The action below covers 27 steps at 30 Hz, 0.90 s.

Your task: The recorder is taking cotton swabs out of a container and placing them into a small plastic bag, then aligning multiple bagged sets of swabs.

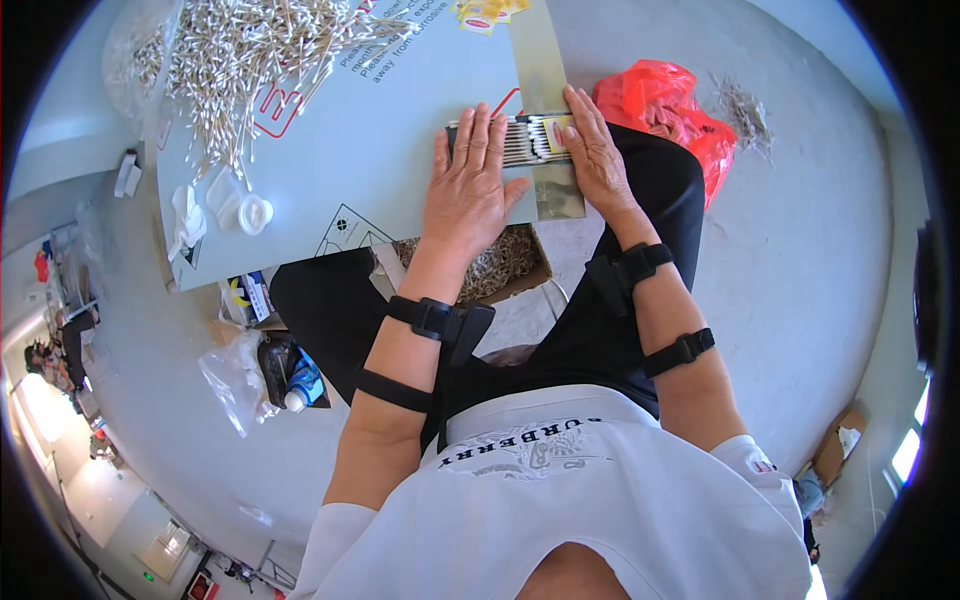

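A narrow dark-edged tray or pack of cotton swabs [520,143] lies crosswise on the grey-blue board near its right edge. Over its left end my left hand [466,190] rests flat, fingers stretched and thumb apart; the part of the pack beneath is hidden. At the other end my right hand [600,165] lies with its fingers extended along the edge, its thumb side touching a small yellow label [556,134] on the swabs. White swab tips show in a row between the two hands.
A big heap of loose cotton swabs [240,70] covers the board's [400,130] far left, near a white round lid [255,214]. Yellow labels [485,14] lie at the far edge. A red plastic bag [655,100] sits right; a box of swabs [510,265] stands below the board.
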{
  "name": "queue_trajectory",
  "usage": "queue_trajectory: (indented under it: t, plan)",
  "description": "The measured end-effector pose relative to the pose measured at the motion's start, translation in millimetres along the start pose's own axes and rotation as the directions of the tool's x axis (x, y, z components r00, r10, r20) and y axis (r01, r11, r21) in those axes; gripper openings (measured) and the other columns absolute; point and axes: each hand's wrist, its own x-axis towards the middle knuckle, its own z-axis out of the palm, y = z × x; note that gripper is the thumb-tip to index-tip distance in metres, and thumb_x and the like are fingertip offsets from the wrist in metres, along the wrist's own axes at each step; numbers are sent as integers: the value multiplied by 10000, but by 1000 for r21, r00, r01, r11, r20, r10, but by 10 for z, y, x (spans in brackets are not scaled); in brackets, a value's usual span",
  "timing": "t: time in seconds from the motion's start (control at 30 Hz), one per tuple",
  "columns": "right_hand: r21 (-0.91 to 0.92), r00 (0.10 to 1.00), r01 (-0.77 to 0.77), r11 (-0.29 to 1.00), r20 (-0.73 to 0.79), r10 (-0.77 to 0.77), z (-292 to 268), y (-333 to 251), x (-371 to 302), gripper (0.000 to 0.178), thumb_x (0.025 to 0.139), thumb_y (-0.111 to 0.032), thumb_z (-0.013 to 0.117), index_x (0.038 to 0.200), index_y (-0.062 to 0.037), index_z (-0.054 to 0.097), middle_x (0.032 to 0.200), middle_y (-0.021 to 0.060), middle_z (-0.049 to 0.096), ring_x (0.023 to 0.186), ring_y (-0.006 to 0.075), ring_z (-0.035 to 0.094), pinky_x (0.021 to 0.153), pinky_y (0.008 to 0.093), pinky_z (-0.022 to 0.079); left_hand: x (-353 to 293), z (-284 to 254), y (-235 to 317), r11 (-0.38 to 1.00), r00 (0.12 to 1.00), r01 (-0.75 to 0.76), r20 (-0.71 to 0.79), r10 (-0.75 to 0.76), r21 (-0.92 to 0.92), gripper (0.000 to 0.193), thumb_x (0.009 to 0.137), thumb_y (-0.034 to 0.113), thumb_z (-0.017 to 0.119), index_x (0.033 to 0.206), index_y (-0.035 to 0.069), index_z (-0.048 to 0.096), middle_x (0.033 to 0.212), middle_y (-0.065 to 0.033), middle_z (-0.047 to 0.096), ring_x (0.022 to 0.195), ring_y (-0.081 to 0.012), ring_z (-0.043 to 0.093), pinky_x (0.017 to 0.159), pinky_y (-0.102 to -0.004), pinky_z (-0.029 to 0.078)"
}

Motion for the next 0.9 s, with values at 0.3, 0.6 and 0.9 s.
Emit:
queue_trajectory:
  t: [0.3, 0.6, 0.9]
  plan:
    - [-51, 999, 35, 998, -38, -37, 39, -10, 16, 513, 962, -283, 536, 1430, -107, 421, 1436, 195, 416, 1360, 370, 350, 1123, 412, 287, 113, 106, 225, 998, 999, -29, -25, 28, -52, 765, 914, 403, 574, 1503, 50, 236, 1576, -157, 196, 1473, -281, 154, 1180, -484, 127]
    - [343, 917, -184, 921, -278, 287, -79, 112, 129, 424, 984, -294, 532, 1320, -36, 536, 1237, 181, 592, 1163, 269, 550, 1013, 337, 401, 274, 137, 86, 847, 910, -33, -366, -194, -531, 567, 977, 206, 481, 1456, -23, 282, 1507, -240, 286, 1393, -377, 292, 1154, -452, 218]
    - [621, 910, -260, 739, -98, 403, 26, 47, 167, 270, 914, -281, 681, 983, -25, 731, 830, -10, 648, 772, 47, 533, 704, 215, 441, 397, 221, 195, 850, 917, -68, -369, -153, -523, 332, 1012, 204, 433, 1276, 29, 534, 1270, -136, 556, 1232, -310, 456, 1061, -417, 340]
